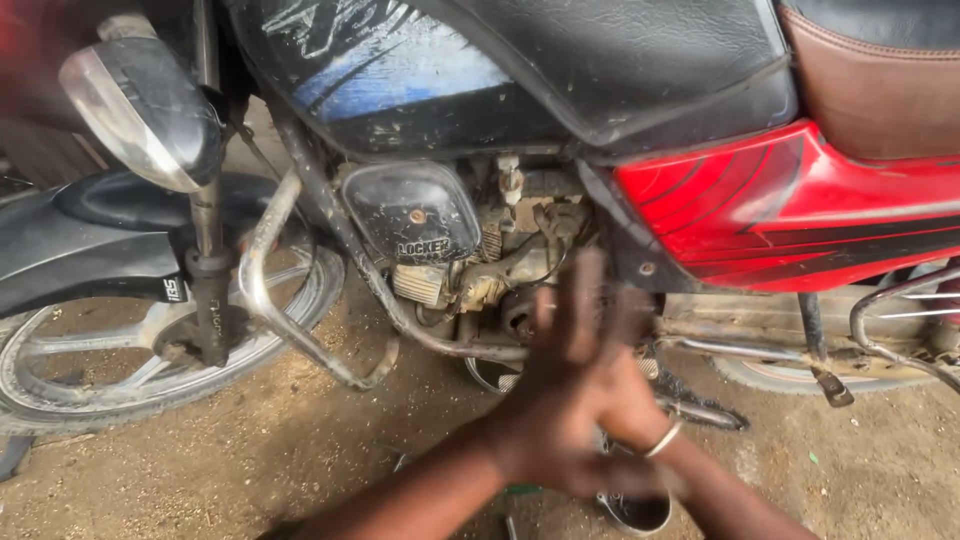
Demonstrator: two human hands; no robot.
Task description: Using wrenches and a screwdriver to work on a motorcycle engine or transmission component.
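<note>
we're gripping nothing: left hand (560, 400) and right hand (640, 420) are pressing together, fingers spread, blurred, near the motorcycle engine (480, 270). metal bowl (635, 510) sitting below; engine work isn't visibly started.

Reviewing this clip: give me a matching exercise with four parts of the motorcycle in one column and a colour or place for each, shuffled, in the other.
Things:
1. side panel
2. front wheel
3. seat
4. headlight

Descriptions:
A. brown and black, top right
B. red with black stripes
C. lower left, on the dirt
D. upper left, clear lens

Pairs: 1-B, 2-C, 3-A, 4-D
</note>
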